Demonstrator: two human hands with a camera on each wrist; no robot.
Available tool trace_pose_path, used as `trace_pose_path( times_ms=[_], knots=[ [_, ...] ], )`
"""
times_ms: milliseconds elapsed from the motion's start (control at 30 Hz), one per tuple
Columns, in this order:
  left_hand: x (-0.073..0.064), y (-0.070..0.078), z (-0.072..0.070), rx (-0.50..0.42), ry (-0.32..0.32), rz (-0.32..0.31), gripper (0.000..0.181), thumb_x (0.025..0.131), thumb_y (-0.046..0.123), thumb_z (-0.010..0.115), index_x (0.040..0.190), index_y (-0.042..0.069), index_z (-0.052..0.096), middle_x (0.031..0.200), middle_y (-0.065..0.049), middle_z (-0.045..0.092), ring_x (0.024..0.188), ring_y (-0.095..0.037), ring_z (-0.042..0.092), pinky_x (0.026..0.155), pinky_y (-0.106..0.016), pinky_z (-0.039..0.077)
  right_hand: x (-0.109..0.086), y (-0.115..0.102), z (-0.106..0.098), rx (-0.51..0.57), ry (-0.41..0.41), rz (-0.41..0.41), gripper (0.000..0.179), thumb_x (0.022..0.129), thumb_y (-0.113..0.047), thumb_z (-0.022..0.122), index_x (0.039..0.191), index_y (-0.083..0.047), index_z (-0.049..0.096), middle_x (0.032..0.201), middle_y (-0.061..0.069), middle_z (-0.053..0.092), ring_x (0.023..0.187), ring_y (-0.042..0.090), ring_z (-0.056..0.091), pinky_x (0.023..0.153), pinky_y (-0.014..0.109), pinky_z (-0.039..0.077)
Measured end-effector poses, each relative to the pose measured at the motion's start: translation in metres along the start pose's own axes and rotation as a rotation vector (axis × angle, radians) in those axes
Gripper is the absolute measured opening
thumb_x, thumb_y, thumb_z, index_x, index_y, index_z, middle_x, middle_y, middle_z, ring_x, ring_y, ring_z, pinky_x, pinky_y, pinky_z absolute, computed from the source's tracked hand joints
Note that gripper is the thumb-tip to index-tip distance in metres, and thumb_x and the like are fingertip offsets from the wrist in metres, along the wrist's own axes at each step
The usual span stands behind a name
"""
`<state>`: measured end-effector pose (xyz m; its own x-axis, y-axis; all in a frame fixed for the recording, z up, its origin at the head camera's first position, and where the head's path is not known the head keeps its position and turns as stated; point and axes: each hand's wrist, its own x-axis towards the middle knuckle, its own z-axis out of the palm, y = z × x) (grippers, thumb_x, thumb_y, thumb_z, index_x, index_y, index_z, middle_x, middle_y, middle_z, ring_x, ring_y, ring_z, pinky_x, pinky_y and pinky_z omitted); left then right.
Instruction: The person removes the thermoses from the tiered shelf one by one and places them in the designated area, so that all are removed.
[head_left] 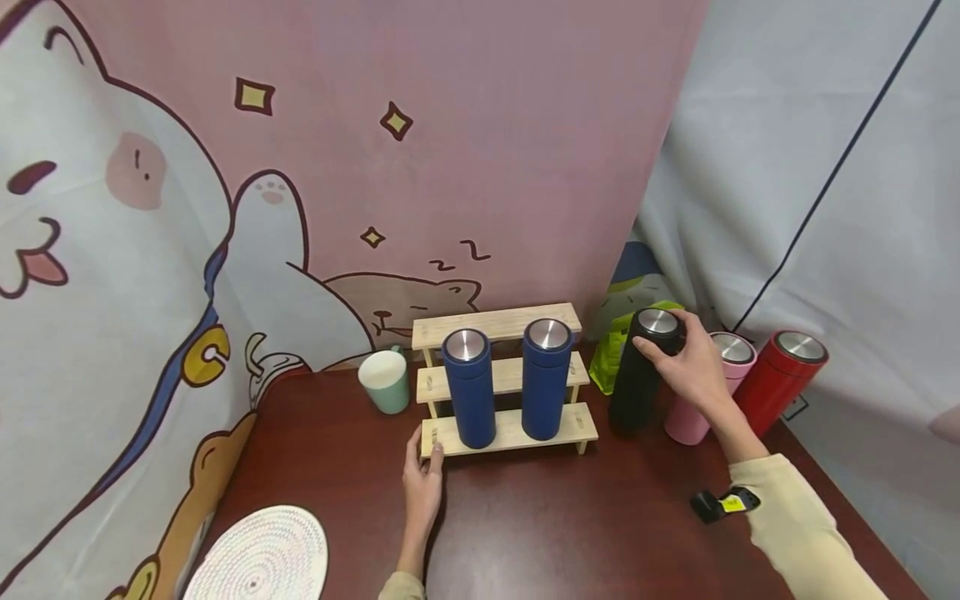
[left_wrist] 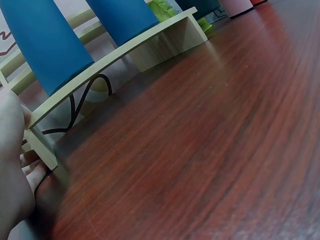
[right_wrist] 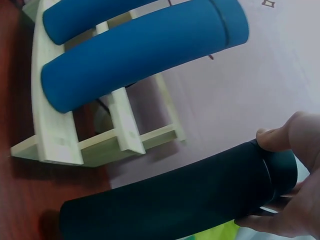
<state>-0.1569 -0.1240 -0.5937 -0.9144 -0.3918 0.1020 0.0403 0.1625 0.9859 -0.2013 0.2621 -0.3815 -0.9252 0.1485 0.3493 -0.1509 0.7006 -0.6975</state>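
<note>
My left hand [head_left: 423,489] grips the left end of the lowest step of a three-step wooden rack [head_left: 506,427], its thumb at the front. Two dark blue thermos flasks, a left one [head_left: 472,404] and a right one [head_left: 545,387], stand upright on that step. To the right of the rack, my right hand [head_left: 693,367] holds a black thermos flask [right_wrist: 175,197] round its top, thumb on one side and fingers on the other. This flask is about upright; whether its base touches the table cannot be told. Beside it stands a pink thermos flask [head_left: 686,421], partly hidden by my right hand.
A red thermos flask [head_left: 780,379] stands at the far right by the grey curtain. Behind the black flask is a yellow-green bag [head_left: 609,360]. Left of the rack sits a mint-green mug [head_left: 387,385]. A round woven mat [head_left: 262,554] lies at the table's [head_left: 525,525] front left.
</note>
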Motion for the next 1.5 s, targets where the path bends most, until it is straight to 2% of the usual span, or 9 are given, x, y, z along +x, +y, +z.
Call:
trace_pose_path(
  times_ms=[233, 467, 800, 1000, 1133, 1300, 1500],
  knots=[
    [0.001, 0.002, 0.003, 0.011, 0.005, 0.012, 0.051, 0.103, 0.020, 0.060, 0.151, 0.010, 0.047, 0.152, -0.019, 0.049, 0.135, -0.037, 0.050, 0.104, -0.055, 0.046, -0.008, 0.015, 0.010, -0.018, 0.015, 0.005, 0.071, 0.092, -0.027, 0.073, 0.144, 0.009, 0.040, 0.132, 0.037, 0.053, 0.117, 0.055, 0.052, 0.097, 0.065, 0.041],
    [0.001, 0.001, 0.005, 0.007, 0.006, 0.004, 0.052, 0.103, 0.019, 0.061, 0.151, 0.010, 0.046, 0.152, -0.018, 0.050, 0.128, -0.033, 0.056, 0.098, -0.048, 0.050, -0.012, 0.021, 0.014, -0.015, 0.005, 0.020, 0.072, 0.093, -0.029, 0.073, 0.145, 0.008, 0.039, 0.132, 0.038, 0.053, 0.116, 0.054, 0.053, 0.096, 0.065, 0.042],
    [0.003, 0.001, 0.004, 0.001, -0.002, 0.016, 0.053, 0.103, 0.022, 0.061, 0.152, 0.011, 0.045, 0.155, -0.018, 0.045, 0.139, -0.037, 0.046, 0.105, -0.056, 0.046, -0.016, 0.023, 0.009, -0.037, -0.014, -0.020, 0.071, 0.092, -0.028, 0.073, 0.146, 0.006, 0.040, 0.130, 0.037, 0.055, 0.113, 0.054, 0.054, 0.094, 0.065, 0.042],
    [0.002, 0.001, 0.002, 0.001, 0.006, 0.010, 0.052, 0.103, 0.019, 0.061, 0.152, 0.011, 0.046, 0.154, -0.017, 0.047, 0.135, -0.034, 0.050, 0.104, -0.053, 0.047, -0.017, 0.021, 0.004, -0.099, -0.064, -0.032, 0.076, 0.092, -0.034, 0.073, 0.147, 0.005, 0.039, 0.131, 0.039, 0.055, 0.112, 0.055, 0.054, 0.093, 0.066, 0.043],
    [0.002, 0.001, 0.000, 0.008, 0.004, 0.002, 0.052, 0.103, 0.017, 0.061, 0.152, 0.010, 0.045, 0.152, -0.017, 0.049, 0.132, -0.032, 0.053, 0.102, -0.051, 0.048, -0.018, 0.013, -0.001, -0.103, -0.036, -0.081, 0.077, 0.091, -0.033, 0.074, 0.147, 0.007, 0.040, 0.133, 0.037, 0.054, 0.110, 0.050, 0.055, 0.091, 0.064, 0.043],
    [0.001, 0.003, -0.001, 0.020, 0.006, 0.020, 0.052, 0.103, 0.016, 0.060, 0.152, 0.008, 0.045, 0.152, -0.019, 0.049, 0.130, -0.035, 0.055, 0.100, -0.050, 0.050, -0.016, -0.010, -0.006, -0.076, 0.040, -0.177, 0.074, 0.088, -0.026, 0.078, 0.147, 0.004, 0.044, 0.137, 0.033, 0.054, 0.120, 0.049, 0.054, 0.096, 0.066, 0.042],
    [0.000, 0.003, 0.000, 0.024, -0.003, 0.006, 0.051, 0.103, 0.020, 0.060, 0.152, 0.012, 0.046, 0.152, -0.018, 0.049, 0.119, -0.034, 0.062, 0.089, -0.038, 0.053, -0.016, -0.046, -0.002, 0.008, 0.030, -0.231, 0.072, 0.088, -0.025, 0.080, 0.147, -0.001, 0.047, 0.145, 0.026, 0.053, 0.130, 0.048, 0.051, 0.102, 0.066, 0.041]
  ],
)
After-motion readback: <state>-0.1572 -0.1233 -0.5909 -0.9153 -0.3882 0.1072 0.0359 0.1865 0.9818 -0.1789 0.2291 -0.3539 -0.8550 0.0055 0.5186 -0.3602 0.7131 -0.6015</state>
